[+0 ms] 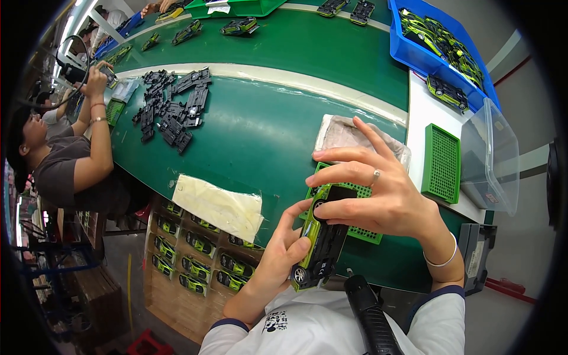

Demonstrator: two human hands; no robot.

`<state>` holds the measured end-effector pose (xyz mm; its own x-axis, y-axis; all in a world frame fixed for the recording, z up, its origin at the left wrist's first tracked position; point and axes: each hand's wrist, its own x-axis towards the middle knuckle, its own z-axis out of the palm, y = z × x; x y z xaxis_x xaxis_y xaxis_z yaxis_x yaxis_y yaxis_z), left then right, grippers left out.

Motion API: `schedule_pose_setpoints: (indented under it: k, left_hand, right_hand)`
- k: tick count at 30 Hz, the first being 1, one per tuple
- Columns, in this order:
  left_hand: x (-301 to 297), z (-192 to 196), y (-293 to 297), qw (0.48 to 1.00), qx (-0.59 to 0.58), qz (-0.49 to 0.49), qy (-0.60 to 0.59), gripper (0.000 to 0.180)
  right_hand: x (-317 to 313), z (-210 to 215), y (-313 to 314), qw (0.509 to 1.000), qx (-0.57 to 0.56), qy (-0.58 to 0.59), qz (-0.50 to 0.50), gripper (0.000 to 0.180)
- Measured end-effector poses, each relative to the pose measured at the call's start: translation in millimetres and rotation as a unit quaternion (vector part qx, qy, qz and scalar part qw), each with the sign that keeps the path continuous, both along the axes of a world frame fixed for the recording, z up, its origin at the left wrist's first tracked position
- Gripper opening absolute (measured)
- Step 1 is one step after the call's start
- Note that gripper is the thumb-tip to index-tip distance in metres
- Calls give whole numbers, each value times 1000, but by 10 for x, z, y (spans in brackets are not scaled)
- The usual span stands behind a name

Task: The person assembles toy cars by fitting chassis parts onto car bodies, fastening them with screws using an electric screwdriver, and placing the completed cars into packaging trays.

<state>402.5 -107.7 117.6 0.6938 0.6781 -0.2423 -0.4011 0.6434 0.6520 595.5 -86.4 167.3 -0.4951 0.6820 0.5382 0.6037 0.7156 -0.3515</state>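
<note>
A green and black toy car (322, 239) is tilted between my two hands, its black underside turned partly up. My left hand (275, 260) is wrapped around its near side, thumb on the body close to a silver wheel. At the far end, my right hand (384, 192) grips it with the lower fingers, one lying by the other wheel. The upper fingers of that hand are spread away from the car. Behind the car, a green perforated tray (364, 235) is partly hidden. A black electric screwdriver (370, 313) hangs close to my torso.
Black chassis parts (171, 106) lie piled on the green bench. Beyond the right hand are a cloth-lined tray (340, 133), a green perforated basket (442, 163) and a blue bin (408, 50) of cars. A compartment box (177, 296) holds cars. A co-worker (77, 148) sits left.
</note>
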Motion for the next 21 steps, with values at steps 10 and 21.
schedule_pose_setpoints:
  k: [10, 21]
  left_hand:
    - [36, 68, -8, 997, 21, -7, 71, 78]
    - [-57, 9, 138, 994, -75, -54, -63, 64]
  right_hand:
    - [37, -53, 23, 998, -51, 24, 30, 20]
    - [286, 82, 44, 984, -128, 125, -13, 35]
